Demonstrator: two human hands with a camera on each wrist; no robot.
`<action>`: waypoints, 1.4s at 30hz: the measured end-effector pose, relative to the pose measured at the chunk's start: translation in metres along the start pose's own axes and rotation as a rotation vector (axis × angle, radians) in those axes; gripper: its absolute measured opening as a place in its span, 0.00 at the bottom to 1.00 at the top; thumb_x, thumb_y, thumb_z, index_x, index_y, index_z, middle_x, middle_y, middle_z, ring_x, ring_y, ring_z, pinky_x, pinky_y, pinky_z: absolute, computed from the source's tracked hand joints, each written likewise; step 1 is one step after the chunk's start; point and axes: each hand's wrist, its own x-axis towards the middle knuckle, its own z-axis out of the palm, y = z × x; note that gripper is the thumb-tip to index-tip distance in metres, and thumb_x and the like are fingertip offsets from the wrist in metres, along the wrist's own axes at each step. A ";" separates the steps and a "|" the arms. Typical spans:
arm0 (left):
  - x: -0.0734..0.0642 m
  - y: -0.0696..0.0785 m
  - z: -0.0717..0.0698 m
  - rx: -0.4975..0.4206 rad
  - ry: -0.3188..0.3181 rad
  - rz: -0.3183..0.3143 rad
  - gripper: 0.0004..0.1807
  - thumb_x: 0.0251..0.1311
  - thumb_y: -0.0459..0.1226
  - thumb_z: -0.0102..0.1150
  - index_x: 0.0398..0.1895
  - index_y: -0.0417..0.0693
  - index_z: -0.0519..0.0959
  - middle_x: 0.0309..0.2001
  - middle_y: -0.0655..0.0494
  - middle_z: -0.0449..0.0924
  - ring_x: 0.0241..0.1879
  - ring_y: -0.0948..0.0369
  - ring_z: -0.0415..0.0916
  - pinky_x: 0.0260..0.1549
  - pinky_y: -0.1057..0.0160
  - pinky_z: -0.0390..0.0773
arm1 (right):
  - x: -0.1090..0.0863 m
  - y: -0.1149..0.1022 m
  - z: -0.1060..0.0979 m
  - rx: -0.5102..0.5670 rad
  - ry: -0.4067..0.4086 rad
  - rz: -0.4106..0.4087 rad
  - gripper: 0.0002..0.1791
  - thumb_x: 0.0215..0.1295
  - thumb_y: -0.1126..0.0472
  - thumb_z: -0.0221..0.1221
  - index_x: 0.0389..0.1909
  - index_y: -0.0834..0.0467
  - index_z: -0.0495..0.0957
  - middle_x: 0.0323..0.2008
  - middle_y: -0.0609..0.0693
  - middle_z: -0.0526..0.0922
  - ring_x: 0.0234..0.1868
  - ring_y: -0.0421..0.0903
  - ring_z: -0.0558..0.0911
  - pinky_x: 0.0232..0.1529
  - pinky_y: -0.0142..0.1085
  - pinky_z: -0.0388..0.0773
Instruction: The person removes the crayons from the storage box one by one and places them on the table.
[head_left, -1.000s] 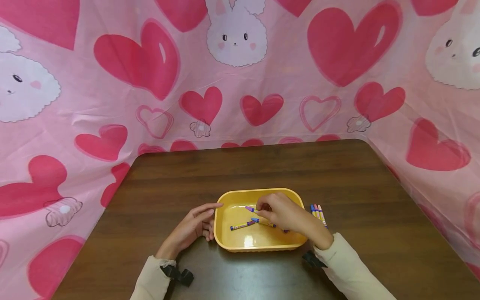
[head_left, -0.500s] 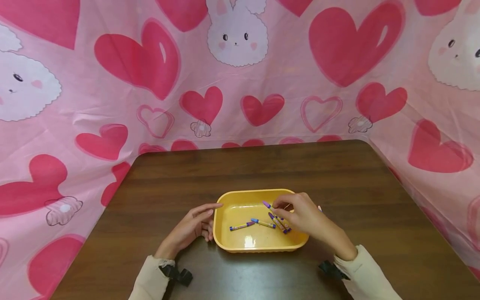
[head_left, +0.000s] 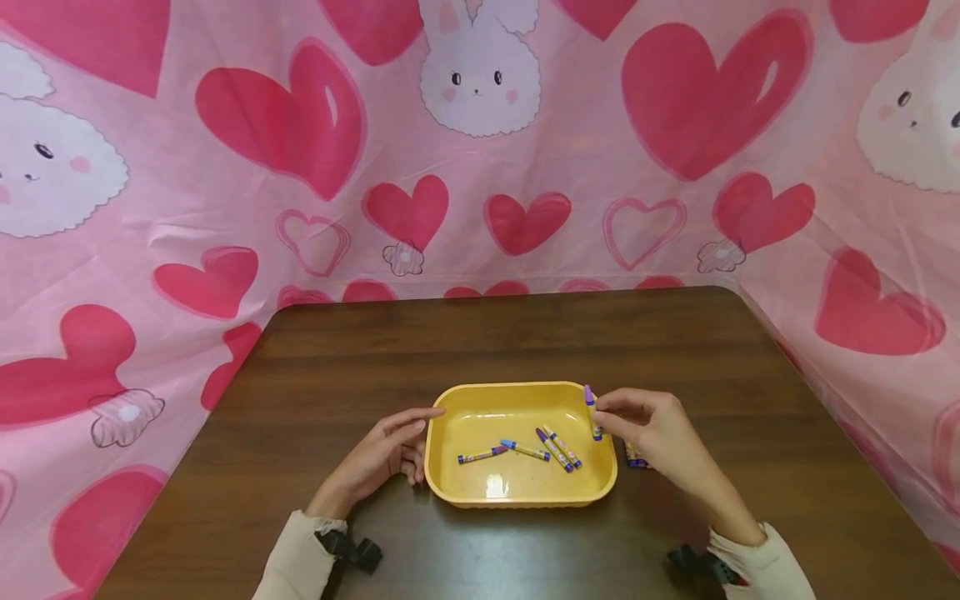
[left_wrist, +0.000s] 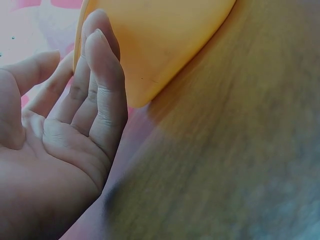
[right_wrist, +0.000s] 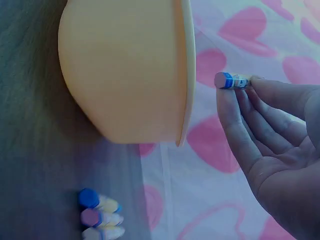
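One purple crayon (head_left: 590, 402) seems in transfer, pinched by the right hand (head_left: 662, 427) above the tray (head_left: 517, 503) toward the right edge of the surface (head_left: 480, 342), with the left hand (head_left: 378, 454) relaxed at the opposite rim, and the next move likely needs steady pinch.

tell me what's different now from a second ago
The right hand, pinching a purple crayon, has moved right, from over the middle of the tray to its right end. The crayon's tip has swung from pointing left to pointing up in the head view. The left hand stayed at the tray's left rim.
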 end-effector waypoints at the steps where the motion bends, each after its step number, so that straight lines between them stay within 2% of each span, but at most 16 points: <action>1: 0.000 0.000 0.000 0.001 0.001 -0.003 0.27 0.78 0.41 0.42 0.74 0.37 0.61 0.30 0.52 0.83 0.25 0.58 0.81 0.25 0.63 0.82 | -0.002 0.003 -0.003 0.021 0.010 0.016 0.08 0.63 0.61 0.68 0.39 0.61 0.85 0.34 0.51 0.87 0.33 0.47 0.86 0.36 0.35 0.84; 7: 0.001 0.000 0.000 0.007 0.007 -0.003 0.26 0.78 0.41 0.43 0.73 0.37 0.62 0.30 0.51 0.83 0.24 0.58 0.81 0.25 0.64 0.82 | -0.012 0.028 -0.022 0.152 0.045 0.113 0.13 0.65 0.62 0.66 0.43 0.69 0.83 0.36 0.54 0.88 0.33 0.49 0.88 0.39 0.39 0.85; 10: 0.003 -0.001 0.000 0.014 0.009 0.003 0.26 0.78 0.41 0.43 0.73 0.38 0.63 0.30 0.51 0.83 0.24 0.58 0.81 0.25 0.63 0.82 | -0.014 0.040 -0.032 0.150 0.069 0.191 0.17 0.65 0.61 0.66 0.45 0.72 0.82 0.38 0.54 0.88 0.34 0.48 0.88 0.40 0.37 0.85; 17: 0.006 -0.001 0.000 0.040 0.003 0.038 0.25 0.79 0.42 0.42 0.73 0.39 0.64 0.30 0.50 0.83 0.24 0.57 0.81 0.24 0.62 0.82 | -0.016 0.059 -0.049 0.024 0.064 0.313 0.19 0.66 0.60 0.66 0.45 0.75 0.81 0.40 0.63 0.86 0.31 0.48 0.88 0.37 0.37 0.85; 23: 0.007 -0.001 0.001 0.053 -0.004 0.043 0.26 0.78 0.42 0.43 0.73 0.39 0.64 0.30 0.50 0.82 0.24 0.56 0.82 0.24 0.61 0.82 | -0.021 0.066 -0.049 -0.069 0.008 0.391 0.16 0.66 0.60 0.65 0.42 0.72 0.82 0.37 0.61 0.87 0.30 0.47 0.88 0.35 0.37 0.85; 27: 0.006 -0.001 0.001 0.056 -0.002 0.039 0.26 0.78 0.43 0.43 0.73 0.38 0.63 0.30 0.50 0.82 0.24 0.57 0.82 0.24 0.61 0.82 | -0.021 0.068 -0.047 -0.099 0.006 0.422 0.14 0.65 0.62 0.65 0.39 0.72 0.83 0.36 0.60 0.87 0.30 0.47 0.87 0.33 0.37 0.85; 32: 0.004 -0.001 0.000 0.061 0.004 0.037 0.26 0.78 0.43 0.44 0.73 0.38 0.64 0.29 0.50 0.82 0.24 0.57 0.82 0.24 0.61 0.82 | -0.021 0.068 -0.042 -0.165 0.031 0.420 0.11 0.64 0.64 0.65 0.36 0.71 0.84 0.32 0.58 0.87 0.27 0.47 0.87 0.30 0.36 0.85; 36: 0.003 -0.001 -0.001 0.068 0.010 0.037 0.26 0.78 0.43 0.44 0.72 0.40 0.65 0.29 0.50 0.82 0.24 0.57 0.81 0.24 0.61 0.83 | -0.021 0.064 -0.041 -0.254 0.040 0.420 0.09 0.62 0.63 0.66 0.32 0.67 0.85 0.27 0.54 0.87 0.25 0.45 0.86 0.28 0.34 0.84; 42: 0.001 -0.003 -0.003 0.077 0.014 0.041 0.25 0.78 0.42 0.44 0.72 0.40 0.65 0.29 0.50 0.82 0.23 0.57 0.81 0.24 0.62 0.83 | -0.020 0.059 -0.039 -0.318 0.023 0.423 0.09 0.60 0.61 0.68 0.30 0.64 0.85 0.24 0.51 0.87 0.23 0.45 0.86 0.28 0.35 0.83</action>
